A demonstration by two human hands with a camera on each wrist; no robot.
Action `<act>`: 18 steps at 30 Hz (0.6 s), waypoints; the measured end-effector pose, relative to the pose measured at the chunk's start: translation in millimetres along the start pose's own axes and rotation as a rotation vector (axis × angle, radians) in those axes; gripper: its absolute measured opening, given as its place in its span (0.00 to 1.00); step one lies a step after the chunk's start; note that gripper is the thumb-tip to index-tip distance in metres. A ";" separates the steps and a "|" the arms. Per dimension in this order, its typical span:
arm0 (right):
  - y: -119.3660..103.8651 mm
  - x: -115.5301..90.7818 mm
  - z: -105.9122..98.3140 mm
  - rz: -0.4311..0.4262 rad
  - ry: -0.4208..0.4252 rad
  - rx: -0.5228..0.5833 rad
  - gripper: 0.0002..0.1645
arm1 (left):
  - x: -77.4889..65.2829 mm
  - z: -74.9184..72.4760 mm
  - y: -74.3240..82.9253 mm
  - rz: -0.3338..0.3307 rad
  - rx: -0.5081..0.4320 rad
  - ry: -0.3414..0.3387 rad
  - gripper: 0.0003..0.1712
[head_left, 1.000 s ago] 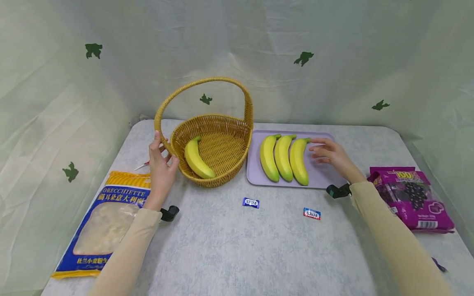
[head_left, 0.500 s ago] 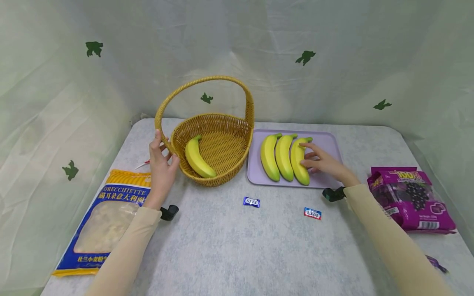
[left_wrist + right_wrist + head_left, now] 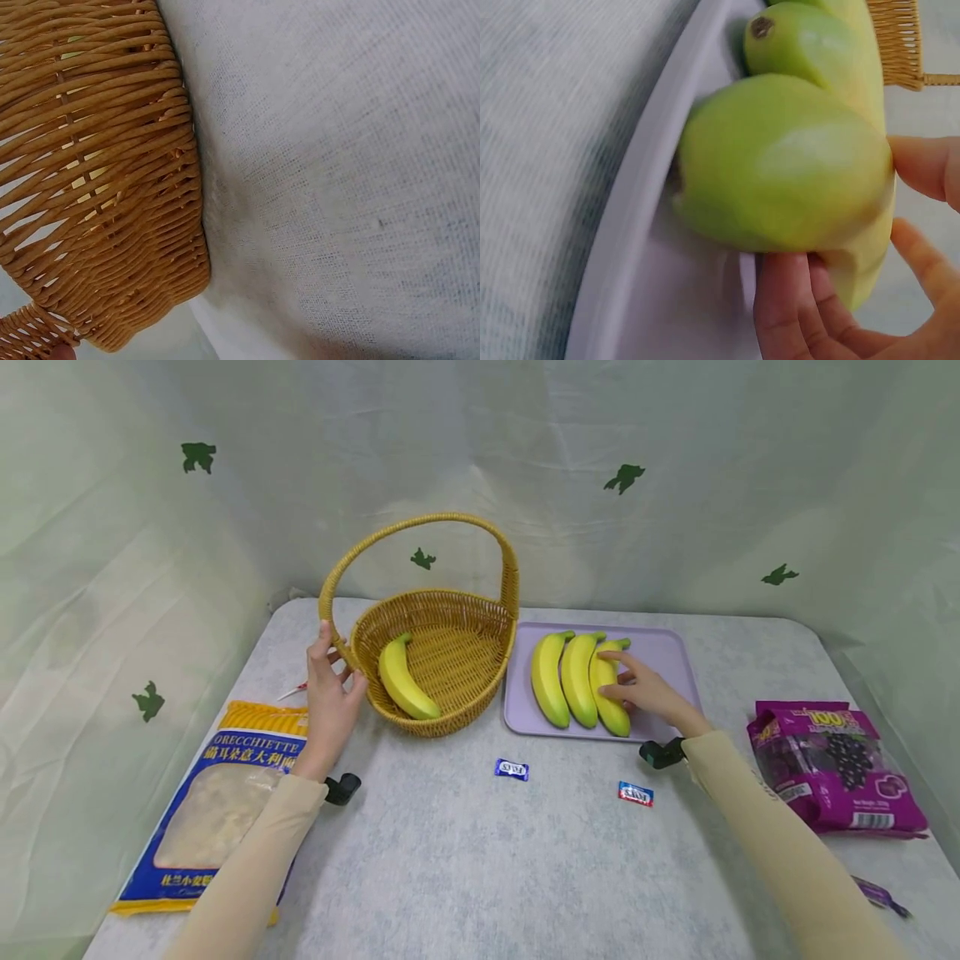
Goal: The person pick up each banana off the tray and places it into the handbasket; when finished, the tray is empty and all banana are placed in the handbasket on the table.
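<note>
1. Grips the rightmost banana [image 3: 604,674] with the right hand [image 3: 651,690]: fingers clamped on it, two fingertips over its upper face, others bent along its side nearest the palm.
2. Lies, stem end away from the person, on a lilac tray [image 3: 660,645], just beside the middle banana [image 3: 578,681], with the leftmost banana [image 3: 551,682] next in the row.
3. Holds a wicker basket [image 3: 467,719] with the left hand [image 3: 330,703]: fingers clamped on the left rim at the foot of the tall arched handle, thumb on the near side.
4. Contains, in the basket, a single banana [image 3: 404,681] along the left wall.
5. Includes, on the pale grey table [image 3: 487,868] in front, a blue wrapped sweet [image 3: 512,769] near the basket and a red-and-blue wrapped sweet [image 3: 636,793] near the tray.
6. Shows at far left a blue-and-yellow bag of orecchiette [image 3: 213,814], partly under the left sleeve [image 3: 251,860].
7. Shows at far right a purple bag with grapes pictured [image 3: 843,768], beside the right sleeve [image 3: 765,827].
8. Ends behind in a pale curtain [image 3: 555,552] with green cutouts [image 3: 625,478].
</note>
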State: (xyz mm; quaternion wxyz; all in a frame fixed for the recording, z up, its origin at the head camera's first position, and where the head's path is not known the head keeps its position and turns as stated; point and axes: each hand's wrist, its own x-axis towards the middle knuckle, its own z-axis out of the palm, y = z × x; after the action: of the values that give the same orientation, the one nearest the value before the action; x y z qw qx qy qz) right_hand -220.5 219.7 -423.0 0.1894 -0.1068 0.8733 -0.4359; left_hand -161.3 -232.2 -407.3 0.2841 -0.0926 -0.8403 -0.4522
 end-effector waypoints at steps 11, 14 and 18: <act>-14.0 -4.8 -4.4 -0.015 0.030 0.117 0.41 | 0.1 0.4 -0.8 0.009 0.013 0.011 0.53; -23.1 -6.9 -2.6 -0.060 0.009 0.144 0.41 | 0.0 1.0 -1.6 0.002 0.015 0.010 0.53; -38.2 -8.1 3.0 -0.122 -0.024 0.180 0.40 | 0.3 1.4 -1.8 -0.002 0.017 0.009 0.53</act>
State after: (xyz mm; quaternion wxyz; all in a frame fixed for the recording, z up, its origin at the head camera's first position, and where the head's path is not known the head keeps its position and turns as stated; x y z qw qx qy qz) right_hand -211.0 197.6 -392.1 0.1818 -0.1474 0.8203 -0.5218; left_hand -162.8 -232.1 -409.0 0.2879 -0.0873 -0.8430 -0.4458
